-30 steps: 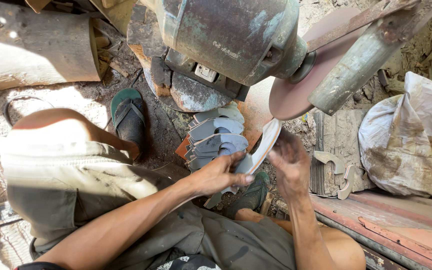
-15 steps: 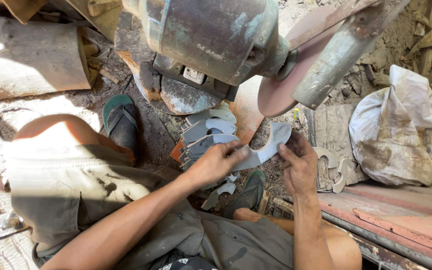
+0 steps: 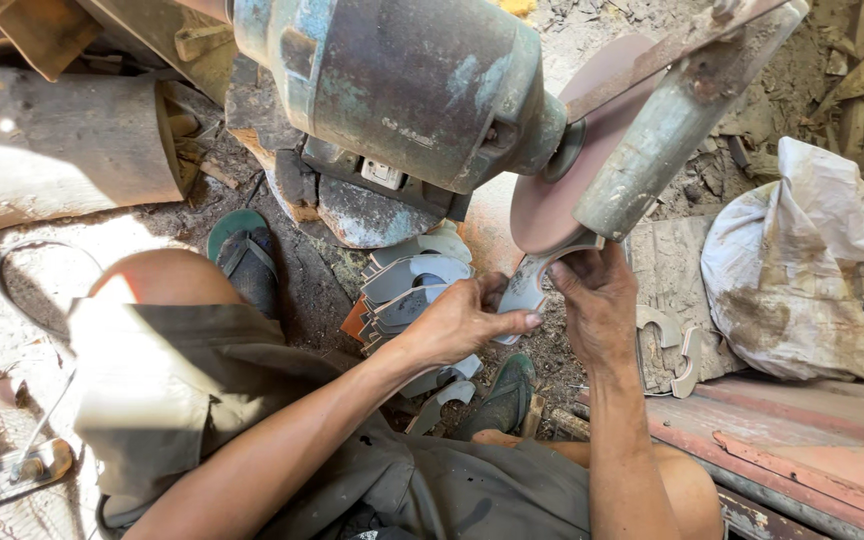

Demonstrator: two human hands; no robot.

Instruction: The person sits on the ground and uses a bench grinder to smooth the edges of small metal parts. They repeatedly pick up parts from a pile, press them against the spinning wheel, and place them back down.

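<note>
Seen from above, a seated person holds a curved grey metal piece (image 3: 525, 288) up against the lower edge of a reddish grinding wheel (image 3: 577, 165). The left hand (image 3: 462, 322) pinches its lower end, fingers closed around it; the right hand (image 3: 600, 300) grips its upper end beside the wheel. A stack of similar metal pieces (image 3: 407, 290) lies on the dirt just left of the hands.

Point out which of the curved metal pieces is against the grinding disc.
The curved piece held by both hands, its upper end at the disc rim. The others lie stacked on the ground or on the board to the right.
</note>
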